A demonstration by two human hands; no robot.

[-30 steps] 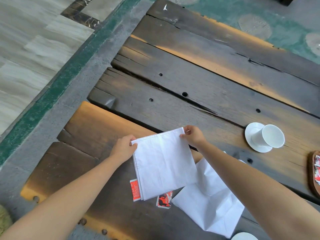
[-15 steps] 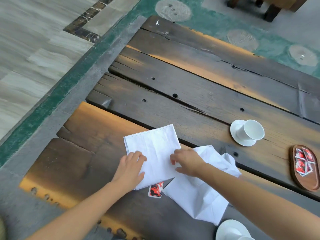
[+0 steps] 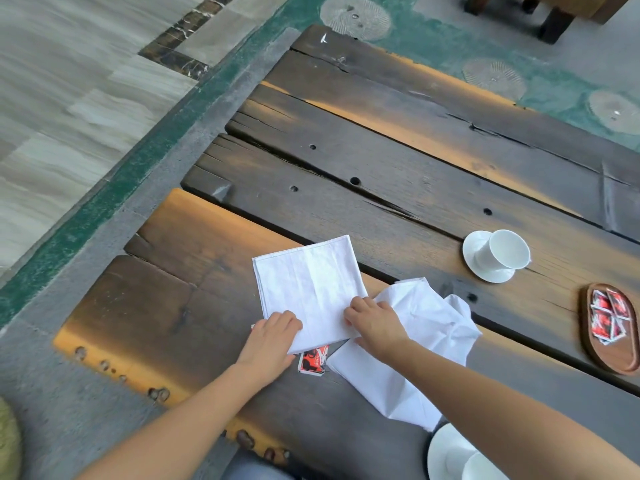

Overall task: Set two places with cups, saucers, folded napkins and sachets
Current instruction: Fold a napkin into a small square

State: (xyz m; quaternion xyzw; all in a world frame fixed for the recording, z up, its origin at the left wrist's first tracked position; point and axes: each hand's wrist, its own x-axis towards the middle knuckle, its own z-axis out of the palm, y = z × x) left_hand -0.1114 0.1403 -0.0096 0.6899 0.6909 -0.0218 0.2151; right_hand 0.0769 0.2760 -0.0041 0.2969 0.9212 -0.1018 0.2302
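A white folded napkin (image 3: 308, 285) lies flat and square on the dark wooden table (image 3: 398, 188). My left hand (image 3: 273, 337) grips its near left corner with the fingers curled over the cloth. My right hand (image 3: 374, 323) holds the near right corner. A red sachet (image 3: 313, 360) peeks out from under the napkin's near edge. A second white napkin (image 3: 419, 344) lies crumpled and unfolded to the right, partly under my right forearm. A white cup (image 3: 505, 252) stands on its saucer (image 3: 488, 273) further right.
A brown oval wooden tray (image 3: 620, 358) with several red sachets (image 3: 606, 317) sits at the right edge. Another white cup and saucer (image 3: 450, 455) show at the bottom, partly behind my right arm. The table's left edge drops to a grey kerb and green floor strip.
My hands moved from the napkin's far corners back to its near corners. The napkin now lies flat on the table, covering the sachet that showed at its left.
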